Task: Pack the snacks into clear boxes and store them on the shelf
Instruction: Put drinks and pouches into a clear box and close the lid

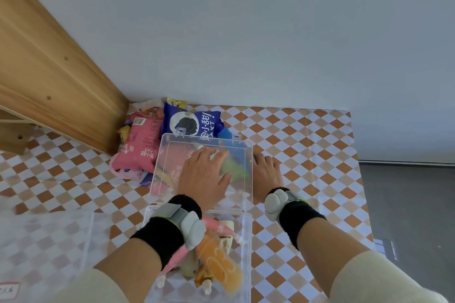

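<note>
A clear box (246,241) stands at the near centre of the checkered table, holding orange (219,261), pink and beige drink pouches. A clear lid (172,145) with two clips rises from the box's far rim, and red and green packets show through it. My left hand (204,174) lies flat on the lid, fingers spread. At the lid's right edge is my right hand (267,174), its fingers curled around that edge. Loose snacks lie behind: a pink bag (140,145) and a blue bag (192,120).
A wooden shelf (49,69) slants up on the left, its side panel next to the snack pile. Another clear box (49,241) with a small paper label sits at the near left. The table (320,142) ends on the right above a grey floor (406,204). A pale wall stands behind.
</note>
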